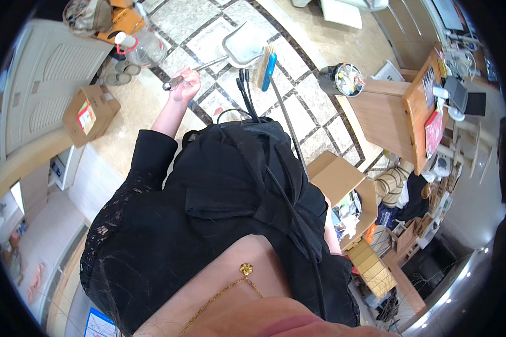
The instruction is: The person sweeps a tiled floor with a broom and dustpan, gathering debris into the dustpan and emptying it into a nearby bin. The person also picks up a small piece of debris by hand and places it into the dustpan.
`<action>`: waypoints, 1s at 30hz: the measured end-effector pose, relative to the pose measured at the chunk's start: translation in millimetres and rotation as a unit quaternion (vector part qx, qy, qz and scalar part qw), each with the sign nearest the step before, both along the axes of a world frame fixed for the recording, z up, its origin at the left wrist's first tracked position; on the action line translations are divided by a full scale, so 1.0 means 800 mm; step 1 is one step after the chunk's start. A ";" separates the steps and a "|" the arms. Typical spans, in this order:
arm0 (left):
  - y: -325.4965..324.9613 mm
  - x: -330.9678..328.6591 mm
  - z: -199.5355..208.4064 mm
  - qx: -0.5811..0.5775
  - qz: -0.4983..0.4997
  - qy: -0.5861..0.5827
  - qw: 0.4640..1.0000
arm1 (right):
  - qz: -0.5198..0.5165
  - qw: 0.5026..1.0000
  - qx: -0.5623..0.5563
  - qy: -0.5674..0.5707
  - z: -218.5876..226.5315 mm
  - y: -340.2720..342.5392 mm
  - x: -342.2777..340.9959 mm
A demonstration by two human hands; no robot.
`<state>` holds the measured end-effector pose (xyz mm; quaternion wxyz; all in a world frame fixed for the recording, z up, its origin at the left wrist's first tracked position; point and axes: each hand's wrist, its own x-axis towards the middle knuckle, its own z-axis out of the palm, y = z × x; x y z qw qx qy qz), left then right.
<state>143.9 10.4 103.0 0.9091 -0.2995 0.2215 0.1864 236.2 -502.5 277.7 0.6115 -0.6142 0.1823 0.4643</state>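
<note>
My left hand (184, 85) is closed round the handle of a long-handled dustpan (243, 46), out ahead and to the left. The handle's rounded end sticks out beyond my fist. The pan rests on the tiled floor. Just right of it stands a broom (269, 70) with a blue head and pale bristles, close to the pan's edge. Its thin dark handle slants back toward my right side, where my body hides its end. Only a strip of my right forearm (333, 230) shows there; the fingers of my right hand are hidden.
A filled trash bin (343, 80) stands by a wooden cabinet (376, 115) at right. Nearer is an open cardboard box (336, 177) with clutter. At left are a carton (91, 115), shoes (122, 73) and a large clear bottle (146, 49). Dark cables (245, 90) stick up before my chest.
</note>
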 end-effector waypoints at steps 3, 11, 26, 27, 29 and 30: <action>-0.015 0.041 0.020 -0.012 -0.016 -0.018 1.000 | 0.004 0.999 -0.036 -0.038 0.013 -0.032 -0.002; -0.079 0.151 0.079 -0.053 -0.070 -0.034 0.996 | -0.116 0.992 -0.049 -0.032 -0.010 -0.102 0.002; -0.256 0.346 0.142 0.071 -0.278 -0.085 0.954 | -0.259 0.965 -0.024 0.020 -0.033 -0.255 0.030; -0.268 0.359 0.145 0.116 -0.310 -0.088 0.940 | -0.258 0.965 -0.034 0.022 -0.036 -0.262 0.034; -0.295 0.379 0.150 0.203 -0.362 -0.131 0.900 | -0.266 0.964 -0.024 0.017 -0.041 -0.273 0.035; -0.308 0.388 0.155 0.247 -0.395 -0.163 0.870 | -0.255 0.966 -0.042 0.017 -0.043 -0.277 0.036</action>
